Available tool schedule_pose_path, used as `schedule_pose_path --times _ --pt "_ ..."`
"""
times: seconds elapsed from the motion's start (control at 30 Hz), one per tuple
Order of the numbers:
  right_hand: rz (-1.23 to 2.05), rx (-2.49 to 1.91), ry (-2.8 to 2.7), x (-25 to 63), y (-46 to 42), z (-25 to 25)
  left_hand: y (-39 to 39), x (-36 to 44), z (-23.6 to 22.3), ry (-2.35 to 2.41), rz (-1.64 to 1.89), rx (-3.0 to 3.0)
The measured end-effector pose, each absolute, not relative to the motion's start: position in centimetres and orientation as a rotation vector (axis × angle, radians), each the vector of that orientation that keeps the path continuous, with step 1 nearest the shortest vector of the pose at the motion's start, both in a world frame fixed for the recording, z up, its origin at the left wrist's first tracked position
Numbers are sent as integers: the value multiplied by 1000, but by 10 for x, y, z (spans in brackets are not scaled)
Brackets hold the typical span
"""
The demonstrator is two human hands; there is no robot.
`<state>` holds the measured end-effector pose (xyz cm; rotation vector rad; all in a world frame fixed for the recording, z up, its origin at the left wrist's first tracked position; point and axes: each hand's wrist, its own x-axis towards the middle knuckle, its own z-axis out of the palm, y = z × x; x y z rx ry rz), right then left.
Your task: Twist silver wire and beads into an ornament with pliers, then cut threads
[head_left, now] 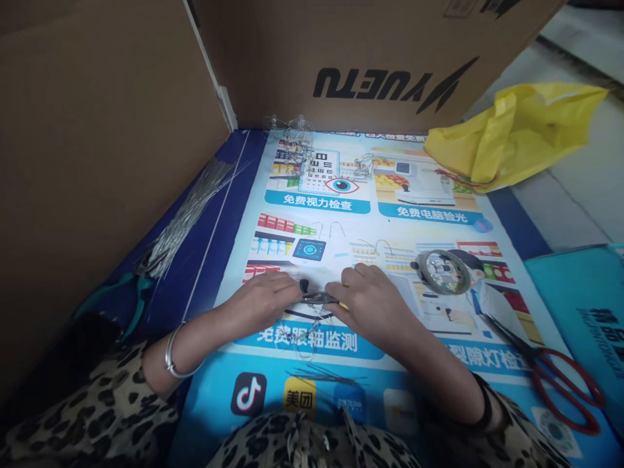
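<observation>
My right hand (pixel 371 299) is closed around small pliers (pixel 319 298) with yellow handles, and their metal jaws point left. At the jaws, my left hand (pixel 263 300) pinches a thin wire; its fingers partly hide the grip. A tangled wire piece (pixel 299 333) with what look like small clear beads lies just below the hands. Past the fingertips are some curved wire ends (pixel 336 227). Closer to my body, several short straight dark wires (pixel 326 375) lie on the printed poster (pixel 234 305). A small black tip (pixel 304 286) shows beside my left fingers; its kind is unclear.
A bundle of straight wires (pixel 188 218) and teal-handled pliers (pixel 119 299) lie left. Twisted wire pieces (pixel 297 143) are at the back. A tape roll (pixel 444 272), red-handled scissors (pixel 560 383) and a yellow bag (pixel 517 140) are right. Cardboard (pixel 292 52) walls stand behind and left.
</observation>
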<state>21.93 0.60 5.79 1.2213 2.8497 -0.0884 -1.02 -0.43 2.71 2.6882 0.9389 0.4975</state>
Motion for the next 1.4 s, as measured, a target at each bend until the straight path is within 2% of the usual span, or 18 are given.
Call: schedule_pose_path --times 0.63,1.4 --pt "-17 1161 2875 212 5 62 -3 -12 28 840 537 2665" --pt "-125 1143 2898 209 6 62 -1 -12 30 863 503 2586"
